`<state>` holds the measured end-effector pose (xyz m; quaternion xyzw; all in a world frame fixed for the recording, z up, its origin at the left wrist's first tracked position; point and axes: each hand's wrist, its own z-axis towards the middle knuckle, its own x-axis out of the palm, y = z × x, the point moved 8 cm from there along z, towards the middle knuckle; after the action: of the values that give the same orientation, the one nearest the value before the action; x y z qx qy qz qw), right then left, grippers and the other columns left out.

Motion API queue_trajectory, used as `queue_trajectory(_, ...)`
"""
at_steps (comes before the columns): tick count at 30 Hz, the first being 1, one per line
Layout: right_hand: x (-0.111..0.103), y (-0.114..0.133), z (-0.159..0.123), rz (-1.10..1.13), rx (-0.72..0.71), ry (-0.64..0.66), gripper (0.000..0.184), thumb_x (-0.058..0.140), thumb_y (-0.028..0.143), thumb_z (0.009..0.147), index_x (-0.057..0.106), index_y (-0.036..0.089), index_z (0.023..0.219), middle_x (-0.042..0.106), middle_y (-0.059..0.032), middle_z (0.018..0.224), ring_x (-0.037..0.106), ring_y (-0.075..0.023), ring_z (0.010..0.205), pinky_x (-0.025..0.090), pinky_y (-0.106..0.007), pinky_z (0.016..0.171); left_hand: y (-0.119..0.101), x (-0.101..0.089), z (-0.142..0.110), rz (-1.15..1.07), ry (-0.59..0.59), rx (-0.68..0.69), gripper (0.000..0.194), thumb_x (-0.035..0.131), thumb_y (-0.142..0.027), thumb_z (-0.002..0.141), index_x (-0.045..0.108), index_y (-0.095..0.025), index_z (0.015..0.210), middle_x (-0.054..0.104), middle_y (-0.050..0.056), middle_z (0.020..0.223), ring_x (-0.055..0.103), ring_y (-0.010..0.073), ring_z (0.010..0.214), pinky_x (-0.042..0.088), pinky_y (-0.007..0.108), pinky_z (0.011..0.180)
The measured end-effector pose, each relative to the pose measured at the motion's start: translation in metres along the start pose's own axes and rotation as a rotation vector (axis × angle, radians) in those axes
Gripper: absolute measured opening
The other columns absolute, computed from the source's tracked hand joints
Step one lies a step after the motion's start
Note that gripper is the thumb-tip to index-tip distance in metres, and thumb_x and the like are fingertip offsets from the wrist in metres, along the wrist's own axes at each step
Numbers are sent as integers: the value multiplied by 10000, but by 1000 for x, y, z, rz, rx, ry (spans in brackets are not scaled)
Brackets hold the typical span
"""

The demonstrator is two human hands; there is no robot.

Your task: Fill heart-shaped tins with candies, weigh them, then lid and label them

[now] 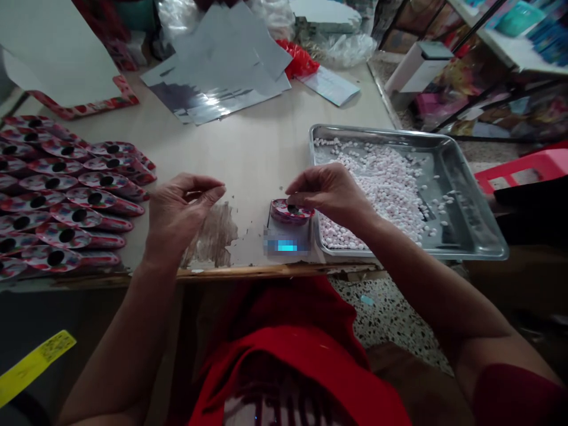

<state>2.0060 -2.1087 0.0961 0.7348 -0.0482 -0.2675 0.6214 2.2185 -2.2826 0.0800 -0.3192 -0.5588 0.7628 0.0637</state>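
A small red-patterned packet (278, 211) with a dark round hole in its top stands on a little digital scale (288, 234), whose display glows blue. My right hand (331, 192) is over the packet's hole, thumb and fingers drawn together; whatever they may hold is too small to make out. To the left, my left hand (180, 207) hovers above the table with thumb and fingertips pinched together, nothing visible in them. Beside the scale lies a metal tray (470, 195) holding many small pale pink-white pellets (386, 189), heaped mostly toward its left side.
Rows of similar red-patterned packets (66, 198) with dark holes fill the table's left side. Silvery sheets (222, 65), a red plastic bag (296, 58) and a folded paper (331, 84) lie at the back. A wooden front edge (248, 270) bounds the worn tabletop.
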Motion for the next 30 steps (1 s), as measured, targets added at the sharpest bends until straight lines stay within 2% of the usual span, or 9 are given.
queue_trajectory(5,-8,2,-5,28,-33,-91,217,859,320,719,794,151,839,724,-40,737,646,-150,672,544,-306,602,-9,-1,-2,14,-30,88,152,838,-325,855,843,-259,992,807,23,1001,743,190,928,609,341,946)
queue_trajectory(11,-22,5,-10,83,-78,-184,231,890,346,714,786,177,831,726,-29,759,649,-147,667,565,-315,607,-18,2,-6,16,-40,95,159,839,-312,850,848,-238,991,807,30,967,753,199,921,612,353,951)
queue_trajectory(17,-4,8,-11,-88,-121,-87,183,869,293,761,827,175,895,744,-29,763,638,-146,680,525,-305,612,-17,10,-4,51,-19,99,152,842,-324,852,850,-271,994,811,27,991,750,197,936,602,348,955)
queue_trajectory(19,-8,4,-10,-170,-112,-57,168,871,284,768,840,169,887,738,-27,734,610,-135,650,499,-303,603,-16,12,-4,61,-1,93,161,851,-328,846,852,-280,999,812,24,997,750,194,936,599,341,950)
queue_trajectory(22,-49,-10,-18,-213,-108,-176,176,837,326,827,842,164,894,761,-51,787,625,-146,683,509,-316,649,-15,11,-3,42,12,84,185,862,-320,842,849,-268,1019,813,19,1022,750,196,953,588,355,973)
queue_trajectory(24,-81,-28,-30,-297,-74,-276,196,805,349,863,836,166,922,778,-70,851,638,-160,717,523,-330,682,-13,11,-3,29,10,65,194,869,-312,837,845,-258,1022,814,8,1025,746,199,956,585,372,976)
queue_trajectory(25,-90,-40,-36,-366,-47,-277,207,806,354,861,834,171,954,785,-77,899,640,-166,730,529,-336,693,-12,12,-2,13,11,43,193,870,-313,838,843,-255,1020,813,1,1015,743,201,949,586,378,962)
queue_trajectory(27,-89,-65,-46,-520,-11,-172,286,837,336,825,826,195,1074,784,-90,1025,652,-184,778,543,-344,720,-9,17,-2,-32,22,-13,191,873,-329,841,841,-252,1013,809,-14,978,731,199,915,585,380,910)
queue_trajectory(30,-70,-92,-54,-718,-35,-60,354,810,219,811,797,228,1165,751,-104,1148,673,-218,893,542,-346,785,-13,28,-3,-69,56,-31,201,870,-345,853,841,-238,1021,801,-18,962,714,189,892,574,382,891)
